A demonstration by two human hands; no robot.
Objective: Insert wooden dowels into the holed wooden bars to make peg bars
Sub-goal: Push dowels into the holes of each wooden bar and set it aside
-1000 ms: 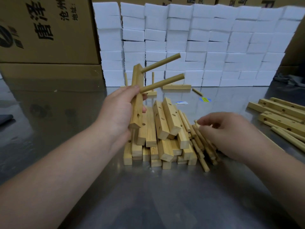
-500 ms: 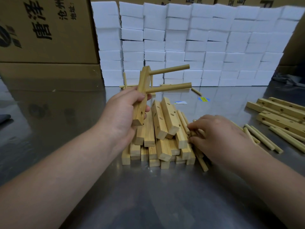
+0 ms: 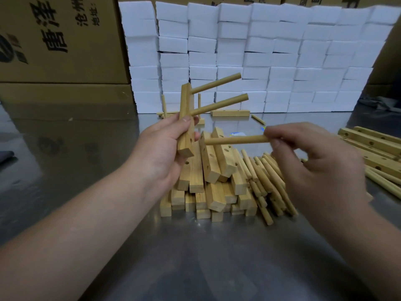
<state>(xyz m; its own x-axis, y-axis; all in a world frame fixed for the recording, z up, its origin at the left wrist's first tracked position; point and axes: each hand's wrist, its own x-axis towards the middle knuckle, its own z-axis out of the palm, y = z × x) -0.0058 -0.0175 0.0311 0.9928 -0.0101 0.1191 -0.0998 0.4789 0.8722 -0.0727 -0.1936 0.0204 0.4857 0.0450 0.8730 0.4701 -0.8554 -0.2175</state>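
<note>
the left hand (image 3: 167,148) is gripping a holed bar (image 3: 184,101) near its lower end, keeping its long axis nearly upright, with two fitted dowels (image 3: 219,104) pointing right and slightly upward. the right hand (image 3: 314,161) is pinching a loose dowel (image 3: 236,140) level, tip pointing left, just short of the bar.

backdrop: printed cardboard boxes (image 3: 60,40) stood stacked far left | wall of white blocks (image 3: 260,51) ran along the back | surface: reflective steel table (image 3: 217,268) | grey cloth (image 3: 382,104) lay crumpled far right | small blue-yellow sticker (image 3: 263,127) lay on the tabletop
</note>
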